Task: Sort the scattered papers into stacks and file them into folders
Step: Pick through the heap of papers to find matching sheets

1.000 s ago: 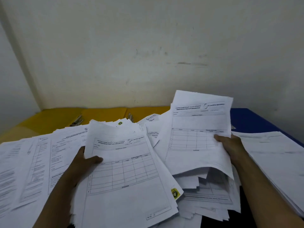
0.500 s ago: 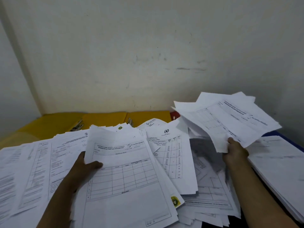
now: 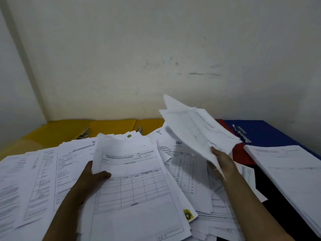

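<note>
White printed forms lie scattered over the desk. My left hand (image 3: 94,177) grips the left edge of a thick stack (image 3: 135,188) topped by a form with a table grid, thumb on top. My right hand (image 3: 223,164) holds a loose bundle of sheets (image 3: 196,131) lifted and tilted above the middle heap (image 3: 184,171). A neat stack of papers (image 3: 291,173) rests at the right. Open yellow folders (image 3: 111,126) with metal clips line the back. An open blue folder (image 3: 271,133) lies at the back right, with a red folder (image 3: 241,155) partly under the papers.
More forms (image 3: 31,185) are spread out at the left. The wall (image 3: 156,58) rises right behind the folders and meets a side wall at the left corner. A dark desk surface (image 3: 278,211) shows between the middle heap and the right stack.
My right hand has lifted its bundle off the middle heap, swung it out to the right, then brought it back tilted over the heap. The left hand stays on its stack.
</note>
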